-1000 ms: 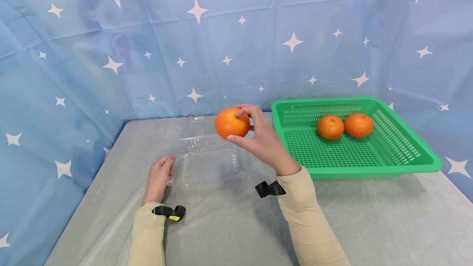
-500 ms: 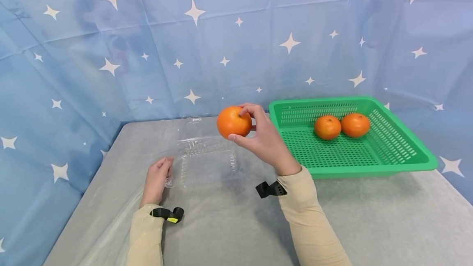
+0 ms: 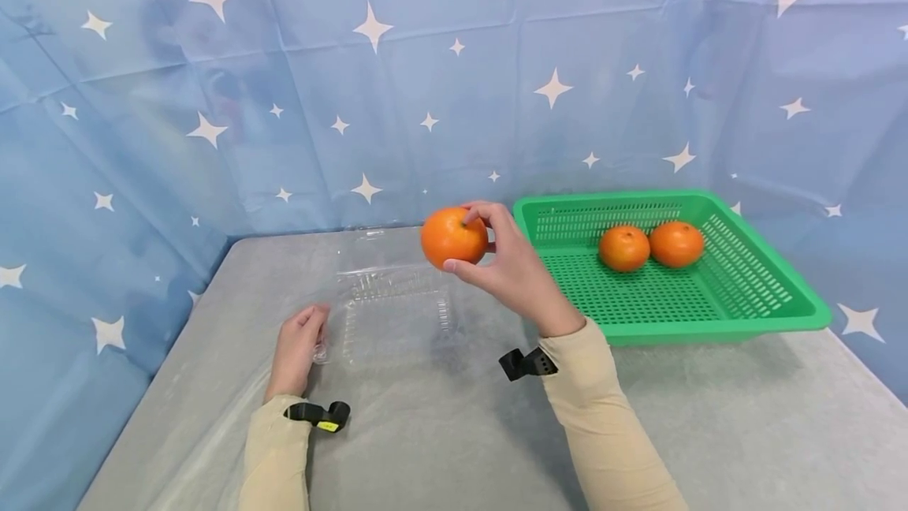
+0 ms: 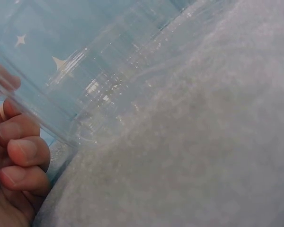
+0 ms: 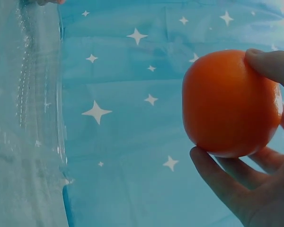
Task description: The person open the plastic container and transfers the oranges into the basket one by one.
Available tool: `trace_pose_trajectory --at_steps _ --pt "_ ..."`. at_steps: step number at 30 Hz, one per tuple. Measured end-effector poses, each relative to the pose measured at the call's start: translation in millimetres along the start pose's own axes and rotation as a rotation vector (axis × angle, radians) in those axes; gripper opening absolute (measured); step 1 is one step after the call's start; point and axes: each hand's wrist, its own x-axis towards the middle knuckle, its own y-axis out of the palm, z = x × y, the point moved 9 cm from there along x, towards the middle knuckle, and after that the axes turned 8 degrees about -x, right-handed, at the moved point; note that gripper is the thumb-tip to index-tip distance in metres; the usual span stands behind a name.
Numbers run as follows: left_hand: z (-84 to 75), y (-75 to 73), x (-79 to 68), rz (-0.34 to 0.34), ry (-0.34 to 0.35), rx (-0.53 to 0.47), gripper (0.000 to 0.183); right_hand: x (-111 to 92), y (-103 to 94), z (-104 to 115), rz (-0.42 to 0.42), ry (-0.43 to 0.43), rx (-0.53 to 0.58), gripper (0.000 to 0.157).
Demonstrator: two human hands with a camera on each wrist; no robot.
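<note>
My right hand [image 3: 518, 274] holds an orange [image 3: 447, 239] in the air, above the back right part of a clear plastic container [image 3: 397, 330]. Thumb and fingers lie around the fruit, as the right wrist view also shows. The container rests on the table with its hinged lid [image 3: 379, 251] laid back behind it. Low at the container's left side, my left hand [image 3: 296, 349] has curled fingers. In the left wrist view, the thumb and a finger pinch the clear wall [image 4: 42, 118] at its edge. Transparent plastic makes the container's outline faint.
A green plastic basket [image 3: 681, 330] stands at the back right, with two more oranges [image 3: 624, 248] side by side inside it. The grey-covered table [image 3: 426, 448] ends at a blue curtain [image 3: 440, 69] with white stars, behind and to the left.
The view has shifted slightly, moving the basket and left hand a little left in frame. My right hand and the orange have drifted slightly right. Both grips look the same.
</note>
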Motion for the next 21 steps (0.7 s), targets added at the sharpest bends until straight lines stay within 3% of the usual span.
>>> trace_pose_trajectory --at_steps 21 --pt "1.8 0.4 0.1 0.005 -0.003 0.0 0.051 5 -33.0 -33 0.113 0.137 -0.182 0.053"
